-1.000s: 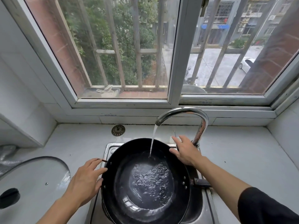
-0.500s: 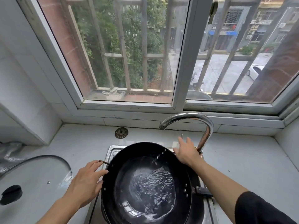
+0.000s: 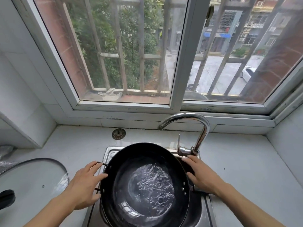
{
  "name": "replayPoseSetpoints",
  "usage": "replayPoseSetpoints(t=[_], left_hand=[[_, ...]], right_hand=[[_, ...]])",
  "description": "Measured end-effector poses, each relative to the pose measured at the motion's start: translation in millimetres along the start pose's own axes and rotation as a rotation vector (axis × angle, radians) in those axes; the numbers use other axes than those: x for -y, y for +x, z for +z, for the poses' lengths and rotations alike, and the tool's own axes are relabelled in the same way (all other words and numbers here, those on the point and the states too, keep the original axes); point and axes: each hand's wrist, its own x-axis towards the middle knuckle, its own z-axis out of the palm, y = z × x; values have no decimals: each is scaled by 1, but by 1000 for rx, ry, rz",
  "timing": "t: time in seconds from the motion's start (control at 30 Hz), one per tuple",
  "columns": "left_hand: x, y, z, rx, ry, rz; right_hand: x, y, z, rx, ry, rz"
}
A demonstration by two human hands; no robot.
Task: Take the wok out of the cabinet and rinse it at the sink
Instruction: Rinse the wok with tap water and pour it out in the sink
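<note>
Wok, black, round and metal (image 3: 146, 185), sits in the small stainless-steel sink (image 3: 110, 152) under the window, filling most of the basin, with a shallow pool of rippling water (image 3: 151, 185) in its bottom; no stream falls from the tap, so the rinse looks to be at the swirl-or-tip stage rather than the filling stage. Far left on the pale worktop (image 3: 78, 145) lies a round glass lid with a black knob (image 3: 37, 177), well apart from the basin and flat, probably set aside so that it does not get in the way. The left hand (image 3: 85, 185) lies against the wok's left rim over the thin wire loop handle (image 3: 100, 163); its fingers are loosely spread on the metal rather than closed, steadying more than gripping. Behind the sink a round metal drain strainer (image 3: 118, 133) lies on the worktop, out of the drain. To the right, the curved chrome faucet (image 3: 193, 125) arches over the wok's far edge, its spout aimed into the pan. The right hand (image 3: 201, 175) presses on the wok's right rim just below the faucet base, fingers extended and partly curled over the edge; whether it truly grasps the dark side handle beneath it I cannot tell. With a hand at each side, the pan seems held for balance, ready for tilting the water out.
</note>
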Motion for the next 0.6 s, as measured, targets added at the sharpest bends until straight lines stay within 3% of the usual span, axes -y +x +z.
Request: replayPoseSetpoints(t=[0.33, 0.6], left_hand=[[-2, 5, -9, -17, 123, 90], [3, 7, -6, -143, 208, 207]], right_hand=[[-31, -58, 41, 201, -84, 161], [-27, -58, 64, 8, -68, 66]])
